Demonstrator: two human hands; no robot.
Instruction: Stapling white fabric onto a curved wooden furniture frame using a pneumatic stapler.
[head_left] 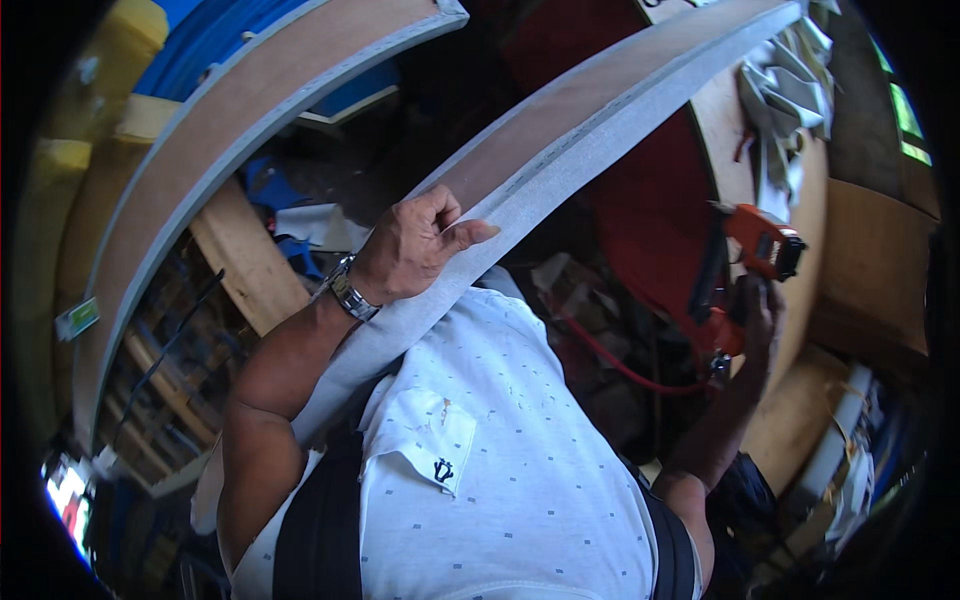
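A long, curved wooden panel [590,110] slants across the view, with pale grey fabric [560,195] wrapped over its edge and a line of staples along the fold. My left hand [412,245], with a metal watch on its wrist, is closed on the panel's near part, fingers curled and thumb lying along the fabric. Off to the right, apart from the panel, my right hand [762,315] grips an orange-red staple gun [765,243]. A red air hose [625,370] runs to the gun's lower end. The panel's near end goes behind my left arm.
Another curved panel [160,190] with grey fabric edging stands at the left, over wooden framing [245,255]. A red surface [645,220] lies beyond the slanted panel. Grey fabric scraps [785,95] hang at the upper right, and a brown board [870,260] stands at the far right.
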